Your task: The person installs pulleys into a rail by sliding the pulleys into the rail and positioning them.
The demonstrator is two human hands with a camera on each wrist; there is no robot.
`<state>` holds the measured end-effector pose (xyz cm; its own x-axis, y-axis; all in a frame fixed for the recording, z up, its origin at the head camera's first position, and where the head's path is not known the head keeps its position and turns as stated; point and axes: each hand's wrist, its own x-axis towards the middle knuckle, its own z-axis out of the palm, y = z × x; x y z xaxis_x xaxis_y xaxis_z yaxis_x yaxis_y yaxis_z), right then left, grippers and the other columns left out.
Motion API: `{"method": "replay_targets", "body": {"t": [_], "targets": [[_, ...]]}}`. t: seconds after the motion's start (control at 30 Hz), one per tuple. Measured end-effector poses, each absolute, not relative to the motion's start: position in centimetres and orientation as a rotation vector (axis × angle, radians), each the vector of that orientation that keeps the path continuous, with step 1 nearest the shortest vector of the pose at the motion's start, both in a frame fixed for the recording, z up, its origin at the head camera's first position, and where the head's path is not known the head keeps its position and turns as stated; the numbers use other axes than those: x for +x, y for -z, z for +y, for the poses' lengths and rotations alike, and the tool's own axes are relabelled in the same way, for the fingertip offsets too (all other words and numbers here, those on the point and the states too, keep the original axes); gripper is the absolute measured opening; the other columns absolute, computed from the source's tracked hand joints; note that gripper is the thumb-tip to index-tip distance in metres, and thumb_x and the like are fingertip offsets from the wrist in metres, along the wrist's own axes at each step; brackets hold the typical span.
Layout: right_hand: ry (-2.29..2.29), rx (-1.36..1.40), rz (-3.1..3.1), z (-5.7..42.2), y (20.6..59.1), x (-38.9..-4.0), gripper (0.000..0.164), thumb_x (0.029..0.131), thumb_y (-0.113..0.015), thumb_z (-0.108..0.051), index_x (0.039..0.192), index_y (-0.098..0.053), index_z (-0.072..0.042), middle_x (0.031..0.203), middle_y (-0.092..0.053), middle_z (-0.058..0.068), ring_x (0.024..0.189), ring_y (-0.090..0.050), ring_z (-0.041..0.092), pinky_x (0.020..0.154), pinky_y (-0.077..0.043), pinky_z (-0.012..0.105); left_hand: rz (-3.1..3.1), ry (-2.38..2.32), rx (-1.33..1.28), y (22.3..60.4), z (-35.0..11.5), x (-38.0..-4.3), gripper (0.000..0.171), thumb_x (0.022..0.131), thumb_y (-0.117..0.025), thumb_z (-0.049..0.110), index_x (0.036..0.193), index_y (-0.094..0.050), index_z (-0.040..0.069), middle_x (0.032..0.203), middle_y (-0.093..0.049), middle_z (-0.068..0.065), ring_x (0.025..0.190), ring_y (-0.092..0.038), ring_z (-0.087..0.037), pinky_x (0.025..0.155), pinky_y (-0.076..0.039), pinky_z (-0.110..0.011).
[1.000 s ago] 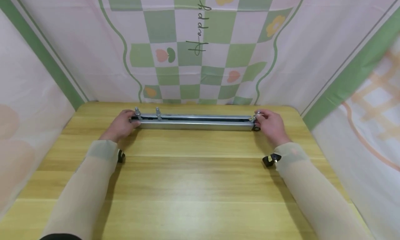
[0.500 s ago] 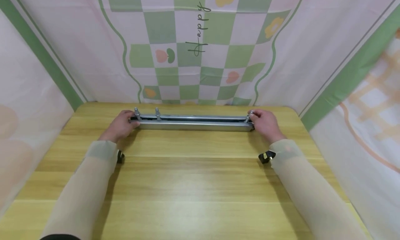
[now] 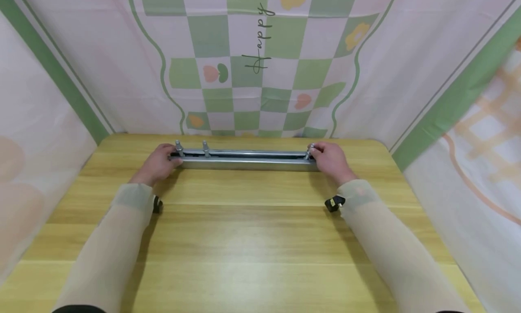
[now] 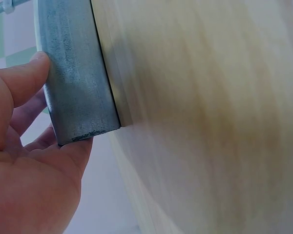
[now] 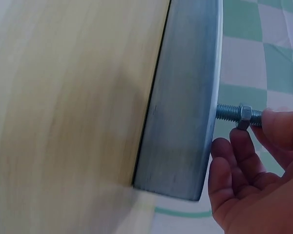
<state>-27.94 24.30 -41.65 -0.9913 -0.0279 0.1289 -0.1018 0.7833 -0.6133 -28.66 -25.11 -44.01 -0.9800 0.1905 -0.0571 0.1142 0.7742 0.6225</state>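
A long metal channel rail point(image 3: 252, 164) lies across the far part of the table, its slot facing up. Two upright bolts point(image 3: 205, 149) stand in the slot near its left end. My left hand point(image 3: 159, 163) holds that end, with the thumb on the near side wall point(image 4: 71, 83) in the left wrist view. At the other end, my right hand point(image 3: 333, 162) pinches the tip of a third threaded bolt point(image 5: 228, 112), which carries a hex nut point(image 5: 244, 117). A fingertip touches the nut. Whatever the bolt's foot joins inside the rail is hidden.
The wooden table point(image 3: 252, 240) stretches from the rail toward me. Behind it hangs a checked green and white cloth point(image 3: 246, 68), with more cloth at both sides. A black wrist device point(image 3: 334, 203) sits at my right cuff.
My right hand has moved left along the rail, carrying its bolt inward from the right end. The black round part seen at that end is now out of sight. My left hand stays put.
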Motion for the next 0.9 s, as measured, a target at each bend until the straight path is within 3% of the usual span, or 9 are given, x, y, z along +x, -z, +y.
{"method": "replay_targets", "body": {"t": [0.37,0.9], "targets": [[-1.041,0.124,-2.852,21.6,41.9,-28.3,0.026,0.103,-0.054,-0.020,0.114,-0.071,-0.004,0.104,-0.069,0.013,0.091,-0.057,0.029,0.080,-0.046,0.042,2.840,-0.998,0.239,44.0,-25.1,-28.5,0.040,0.102,-0.056,0.016,0.133,-0.053,-0.010,0.151,-0.028,-0.032,0.137,-0.029,-0.050,0.113,-0.022,-0.061],[-0.999,0.217,-2.891,18.2,42.5,-29.1,0.027,0.104,-0.052,-0.022,0.117,-0.070,-0.005,0.106,-0.068,0.011,0.093,-0.057,0.028,0.082,-0.047,0.045,2.849,-0.980,0.251,43.9,-25.0,-28.5,0.043,0.103,-0.055,0.016,0.135,-0.050,-0.011,0.151,-0.027,-0.033,0.138,-0.028,-0.051,0.113,-0.022,-0.061]]}}
